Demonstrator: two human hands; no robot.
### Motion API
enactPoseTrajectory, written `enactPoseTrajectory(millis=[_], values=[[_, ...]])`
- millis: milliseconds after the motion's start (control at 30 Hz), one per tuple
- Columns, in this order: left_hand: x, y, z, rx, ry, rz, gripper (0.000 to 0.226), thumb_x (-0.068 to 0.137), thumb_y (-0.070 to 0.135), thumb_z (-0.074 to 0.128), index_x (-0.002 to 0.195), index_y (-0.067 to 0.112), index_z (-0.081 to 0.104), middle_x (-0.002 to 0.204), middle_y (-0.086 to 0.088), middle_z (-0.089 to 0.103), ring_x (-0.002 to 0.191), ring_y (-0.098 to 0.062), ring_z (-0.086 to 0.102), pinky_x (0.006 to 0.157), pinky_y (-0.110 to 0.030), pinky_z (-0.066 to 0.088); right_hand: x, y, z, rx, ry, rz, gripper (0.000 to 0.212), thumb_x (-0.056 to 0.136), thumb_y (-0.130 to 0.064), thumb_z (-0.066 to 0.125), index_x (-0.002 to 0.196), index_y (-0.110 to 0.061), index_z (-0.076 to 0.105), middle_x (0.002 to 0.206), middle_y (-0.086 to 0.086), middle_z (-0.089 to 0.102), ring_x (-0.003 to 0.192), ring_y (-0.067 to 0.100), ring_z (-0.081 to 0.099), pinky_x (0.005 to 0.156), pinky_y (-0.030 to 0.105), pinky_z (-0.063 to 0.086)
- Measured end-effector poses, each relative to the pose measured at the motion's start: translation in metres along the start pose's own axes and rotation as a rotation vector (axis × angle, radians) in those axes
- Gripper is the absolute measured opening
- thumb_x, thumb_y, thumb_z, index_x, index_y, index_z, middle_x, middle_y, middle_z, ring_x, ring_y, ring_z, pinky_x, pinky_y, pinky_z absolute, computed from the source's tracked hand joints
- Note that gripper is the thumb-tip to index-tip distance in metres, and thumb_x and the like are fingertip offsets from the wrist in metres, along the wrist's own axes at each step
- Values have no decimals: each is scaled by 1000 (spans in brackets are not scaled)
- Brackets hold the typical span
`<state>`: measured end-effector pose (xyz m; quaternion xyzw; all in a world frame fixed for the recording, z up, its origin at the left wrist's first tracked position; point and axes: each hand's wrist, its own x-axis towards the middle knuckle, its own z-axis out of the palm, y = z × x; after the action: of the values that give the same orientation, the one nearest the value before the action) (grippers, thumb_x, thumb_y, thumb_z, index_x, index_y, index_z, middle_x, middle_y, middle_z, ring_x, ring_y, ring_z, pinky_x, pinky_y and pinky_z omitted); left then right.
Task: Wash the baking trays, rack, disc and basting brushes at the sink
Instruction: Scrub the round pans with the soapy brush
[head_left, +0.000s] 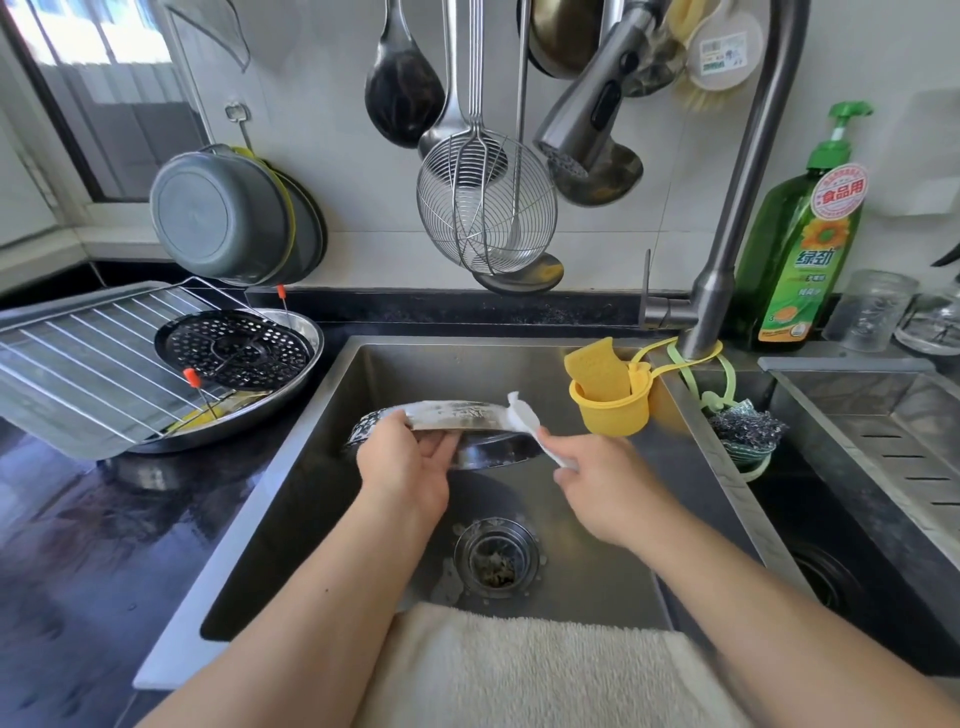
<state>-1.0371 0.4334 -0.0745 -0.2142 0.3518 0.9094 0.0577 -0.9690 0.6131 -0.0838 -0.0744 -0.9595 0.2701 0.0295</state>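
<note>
Left hand grips soapy round tray over sink; right hand pinches white cloth on its right rim. Wet grip likely slips, dropping tray

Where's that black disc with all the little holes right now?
The black disc lies on the counter left of the sink, in a round steel tray, with the wire rack overlapping it on the left.

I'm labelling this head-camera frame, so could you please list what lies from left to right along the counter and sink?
Wire rack → black perforated disc → left hand holding a round metal tray → right hand with white cloth → yellow sponge cup → green dish-soap bottle → clear glass jar.
</note>
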Motion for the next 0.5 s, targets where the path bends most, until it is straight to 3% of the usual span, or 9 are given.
enactPoseTrajectory(millis=[67, 200, 300, 367, 433, 500], values=[[-7, -6, 3, 58, -39, -57, 28, 109, 9, 39, 131, -3, 51, 111, -25, 66, 97, -41, 69, 88, -55, 56, -4, -4, 1, 53, -31, -37, 52, 100, -19, 54, 143, -49, 51, 99, 3, 58, 71, 16, 48, 65, 33, 44], [-13, -13, 8, 172, -39, -55, 35, 112, 17, 38, 134, -6, 53, 99, -26, 69, 89, -42, 71, 80, -55, 58, -7, -18, 9, 72, -51, -167, 52, 99, -18, 57, 139, -52, 55, 121, 4, 67, 73, 12, 47, 65, 24, 38], [-10, -2, 4, 154, -38, -48, 50, 114, 36, 33, 142, -3, 47, 118, -30, 68, 98, -44, 71, 84, -57, 57, -4, -3, -10, 9, -70, -78, 51, 101, -17, 53, 135, -55, 57, 90, -5, 57, 62, 8, 42, 53, 18, 35], [-10, -1, 4, 183, -31, -78, 65, 111, 53, 30, 145, 0, 46, 127, -31, 65, 101, -46, 71, 85, -56, 58, -8, 2, -17, -32, -125, -82, 51, 101, -18, 52, 134, -57, 57, 92, -5, 62, 71, 12, 49, 60, 22, 39], [-14, -7, 7, 254, -58, -104, 82, 104, 70, 23, 145, 3, 47, 126, -30, 66, 97, -46, 73, 80, -52, 60, -14, -10, -16, -63, -121, -139, 52, 100, -19, 52, 136, -57, 55, 121, 2, 67, 93, 20, 60, 74, 30, 46], [-19, -12, 11, 316, -99, -120, 93, 98, 79, 17, 145, 5, 50, 122, -28, 69, 95, -42, 75, 78, -49, 62, -12, -33, -12, -161, -70, -222, 55, 99, -19, 50, 141, -55, 50, 126, 6, 64, 102, 30, 62, 72, 33, 42]])
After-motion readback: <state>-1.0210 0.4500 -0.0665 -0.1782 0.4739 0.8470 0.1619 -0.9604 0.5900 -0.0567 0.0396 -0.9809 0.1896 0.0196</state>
